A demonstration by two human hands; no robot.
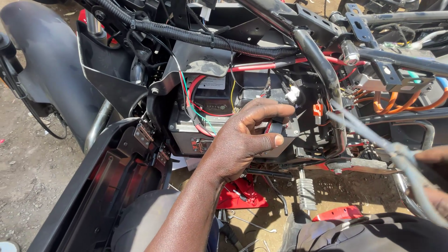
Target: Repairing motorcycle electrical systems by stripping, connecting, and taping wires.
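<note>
My left hand [245,140] reaches into the open middle of a stripped motorcycle frame. Its forefinger and thumb pinch a black connector [276,127] with a red wire, in front of the grey battery box [189,137]. Red, yellow and green wires [200,105] run over the box top. My right hand [436,179] shows only partly at the right edge, closed around a grey cable [396,154] that slants up towards the black frame tube [322,70]. A white plug [292,94] and a small orange plug [318,110] hang just above my left fingers.
A black corrugated wire loom [186,33] crosses the top. Thick orange cables [396,105] lie at the right. A ribbed footpeg [306,192] hangs below the frame, with red panels [240,196] and a spanner [249,225] on the dirt. A black fender [44,70] stands at the left.
</note>
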